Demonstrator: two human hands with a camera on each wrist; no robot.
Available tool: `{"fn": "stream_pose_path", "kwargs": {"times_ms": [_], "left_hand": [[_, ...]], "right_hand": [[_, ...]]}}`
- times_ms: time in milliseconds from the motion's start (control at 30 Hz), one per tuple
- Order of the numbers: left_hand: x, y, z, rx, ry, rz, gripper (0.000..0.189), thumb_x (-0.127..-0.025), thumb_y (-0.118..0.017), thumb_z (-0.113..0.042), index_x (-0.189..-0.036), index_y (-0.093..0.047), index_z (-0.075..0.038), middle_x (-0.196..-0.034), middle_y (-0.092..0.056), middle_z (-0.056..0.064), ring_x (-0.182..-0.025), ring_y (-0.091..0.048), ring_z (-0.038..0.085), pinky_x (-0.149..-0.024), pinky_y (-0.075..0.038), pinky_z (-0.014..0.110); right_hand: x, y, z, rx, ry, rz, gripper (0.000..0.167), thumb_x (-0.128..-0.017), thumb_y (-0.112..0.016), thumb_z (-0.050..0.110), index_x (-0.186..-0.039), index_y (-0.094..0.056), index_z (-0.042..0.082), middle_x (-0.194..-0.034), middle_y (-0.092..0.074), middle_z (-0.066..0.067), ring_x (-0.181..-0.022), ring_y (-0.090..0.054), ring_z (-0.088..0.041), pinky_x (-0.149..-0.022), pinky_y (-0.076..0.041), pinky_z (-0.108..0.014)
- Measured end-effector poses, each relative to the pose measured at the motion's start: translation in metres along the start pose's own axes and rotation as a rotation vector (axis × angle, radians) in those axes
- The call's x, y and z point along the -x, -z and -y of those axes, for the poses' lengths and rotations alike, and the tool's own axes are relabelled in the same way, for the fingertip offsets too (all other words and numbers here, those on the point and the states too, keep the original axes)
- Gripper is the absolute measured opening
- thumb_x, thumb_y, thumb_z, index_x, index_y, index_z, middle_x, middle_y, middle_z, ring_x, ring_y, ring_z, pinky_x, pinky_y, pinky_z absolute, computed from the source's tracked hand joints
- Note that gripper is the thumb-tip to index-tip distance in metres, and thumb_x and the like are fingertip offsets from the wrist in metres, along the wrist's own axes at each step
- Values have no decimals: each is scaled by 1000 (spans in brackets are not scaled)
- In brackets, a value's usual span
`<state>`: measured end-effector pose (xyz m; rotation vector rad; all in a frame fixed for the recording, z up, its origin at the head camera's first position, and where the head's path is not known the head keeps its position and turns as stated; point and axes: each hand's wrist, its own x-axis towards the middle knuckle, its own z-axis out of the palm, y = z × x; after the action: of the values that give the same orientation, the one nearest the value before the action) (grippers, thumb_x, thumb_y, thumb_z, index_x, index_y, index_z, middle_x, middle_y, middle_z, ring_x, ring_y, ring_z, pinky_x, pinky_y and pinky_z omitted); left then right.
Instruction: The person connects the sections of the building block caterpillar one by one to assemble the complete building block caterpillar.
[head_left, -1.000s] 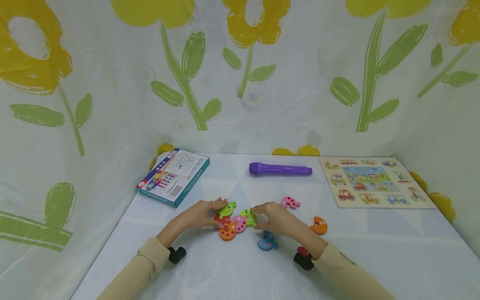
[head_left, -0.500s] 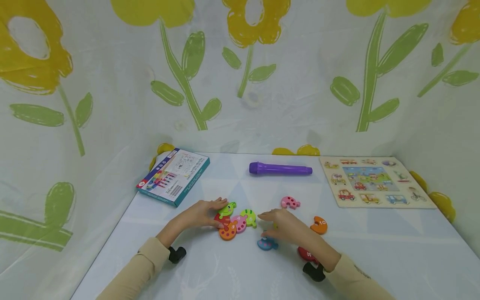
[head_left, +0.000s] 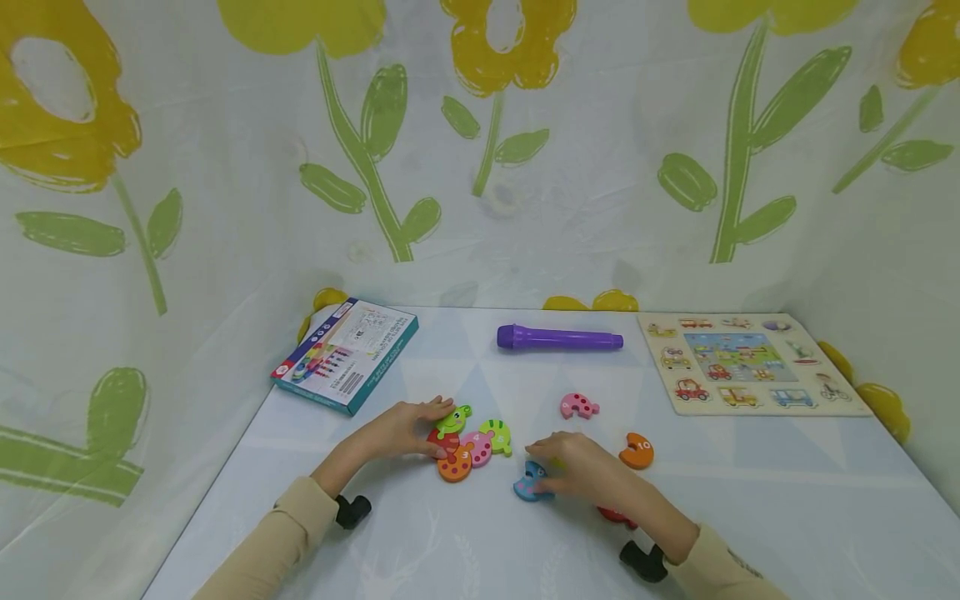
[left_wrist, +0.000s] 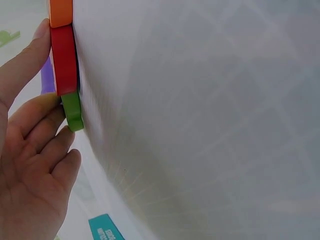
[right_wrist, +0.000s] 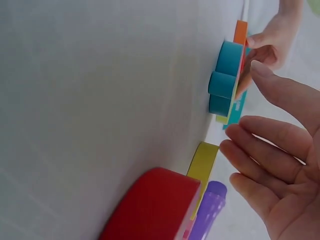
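My left hand [head_left: 397,429] holds one end of a row of joined puzzle pieces, its thumb and fingers on either side. That end has a green piece with a face [head_left: 453,419] and a red piece [left_wrist: 65,60]. An orange piece [head_left: 454,465], a pink piece [head_left: 477,447] and a light green piece [head_left: 496,437] continue the row. To the right lies a separate blue puzzle piece [head_left: 528,483]. My right hand [head_left: 581,467] is over its right side, fingers loosely spread; in the right wrist view they look apart from the blue piece [right_wrist: 225,80].
A yellow piece [right_wrist: 206,162] and a red piece [right_wrist: 155,205] lie near the right hand. Beyond are a pink spotted piece [head_left: 579,406] and an orange piece [head_left: 637,451]. A purple toy microphone [head_left: 558,338], a picture board [head_left: 750,392] and a flat box [head_left: 347,354] stand farther back.
My right hand has let go of the light green piece and moved right and toward me, to the blue piece. My left hand has stayed in place on the row.
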<state>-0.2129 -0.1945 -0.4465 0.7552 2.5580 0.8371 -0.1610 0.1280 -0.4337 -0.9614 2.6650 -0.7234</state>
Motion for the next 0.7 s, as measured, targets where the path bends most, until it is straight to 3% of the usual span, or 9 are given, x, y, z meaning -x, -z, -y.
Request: {"fn": "stream_pose_path", "kwargs": {"times_ms": [700], "left_hand": [[0,-1,3,-6,-4,0,76,-79,-78,-36,-145,-46,-17,-151,-38,-1,-143,-25,23,-110,-31,47]], "right_hand": [[1,-5,3,84,38,48,49,-79,-81,24,-121,-67,2,-112,-69,-3,-103,-62,-16,-87,-54,-30]]}}
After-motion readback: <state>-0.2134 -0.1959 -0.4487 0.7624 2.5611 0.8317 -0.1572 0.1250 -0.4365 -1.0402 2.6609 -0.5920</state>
